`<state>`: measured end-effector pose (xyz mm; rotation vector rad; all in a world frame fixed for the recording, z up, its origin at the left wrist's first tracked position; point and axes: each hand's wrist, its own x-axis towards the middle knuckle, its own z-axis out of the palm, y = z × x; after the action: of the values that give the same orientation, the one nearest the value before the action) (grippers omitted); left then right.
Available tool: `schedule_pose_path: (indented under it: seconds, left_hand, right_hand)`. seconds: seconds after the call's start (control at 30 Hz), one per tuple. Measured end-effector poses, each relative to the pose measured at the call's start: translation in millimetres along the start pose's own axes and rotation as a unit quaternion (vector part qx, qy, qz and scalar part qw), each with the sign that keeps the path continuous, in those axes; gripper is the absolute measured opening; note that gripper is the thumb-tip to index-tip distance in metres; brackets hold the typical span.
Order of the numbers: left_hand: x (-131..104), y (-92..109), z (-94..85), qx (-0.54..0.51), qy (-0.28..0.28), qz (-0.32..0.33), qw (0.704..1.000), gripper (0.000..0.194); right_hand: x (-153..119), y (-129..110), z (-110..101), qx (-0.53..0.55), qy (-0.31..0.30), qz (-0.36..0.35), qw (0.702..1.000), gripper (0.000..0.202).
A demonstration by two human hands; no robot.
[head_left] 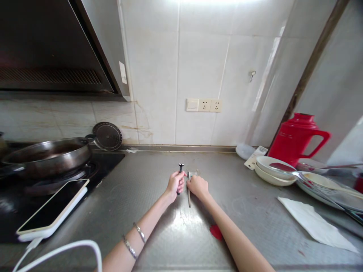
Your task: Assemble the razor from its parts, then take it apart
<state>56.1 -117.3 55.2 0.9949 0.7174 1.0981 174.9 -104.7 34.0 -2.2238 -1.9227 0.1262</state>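
Observation:
Near the middle of the metal counter (147,173), my left hand (174,185) is closed around a slim black-handled tool with a small metal head, perhaps a razor or peeler (181,167). The tool stands roughly upright, its head above my fist. Close beside it, my right hand (199,186) has its fingers curled at a thin stick-like piece with a brownish lower end (189,200). My fingers partly cover this piece, and its kind is unclear. Just beyond the right hand lies a small, clear-looking scrap (195,172). A gap separates the two hands.
At left, a steel pan (51,155) sits on the stove near a charging phone (55,206). At right are stacked bowls (273,177), a red thermos jug (295,138) and a paper napkin (314,223). A red object (216,232) lies by my right forearm.

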Motion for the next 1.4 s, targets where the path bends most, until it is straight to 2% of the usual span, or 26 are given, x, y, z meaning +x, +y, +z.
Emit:
schedule_pose_path:
  seconds: [0.47,0.77,0.93,1.03,1.17,1.3,1.4]
  left_hand:
    - [1,-2,-0.6,0.002,0.0,-0.003,1.0,0.027]
    - [1,-3,-0.5,0.004,0.0,-0.007,1.0,0.028]
    - [1,-4,-0.4,0.01,-0.001,-0.007,1.0,0.029]
    - [1,-4,-1.1,0.014,0.0,-0.009,1.0,0.03]
    - [3,-5,-4.8,0.019,-0.009,-0.003,1.0,0.029]
    - [6,-3,-9.4,0.046,-0.03,0.014,0.998,0.028]
    - [8,-3,-10.7,0.065,-0.043,0.019,0.997,0.029]
  right_hand:
    - [-4,-1,-4,-0.021,-0.009,-0.036,0.999,0.038]
    - [-5,-1,-4,-0.038,0.007,-0.069,0.997,0.037]
    - [-4,0,-5,-0.028,0.013,-0.063,0.998,0.046]
    - [4,13,-12,-0.014,0.036,-0.036,0.999,0.049]
    - [19,44,-24,0.007,0.092,-0.019,0.996,0.046]
    - [36,70,-29,0.071,0.113,-0.12,0.984,0.031]
    - [47,76,-27,0.104,0.08,-0.19,0.973,0.028]
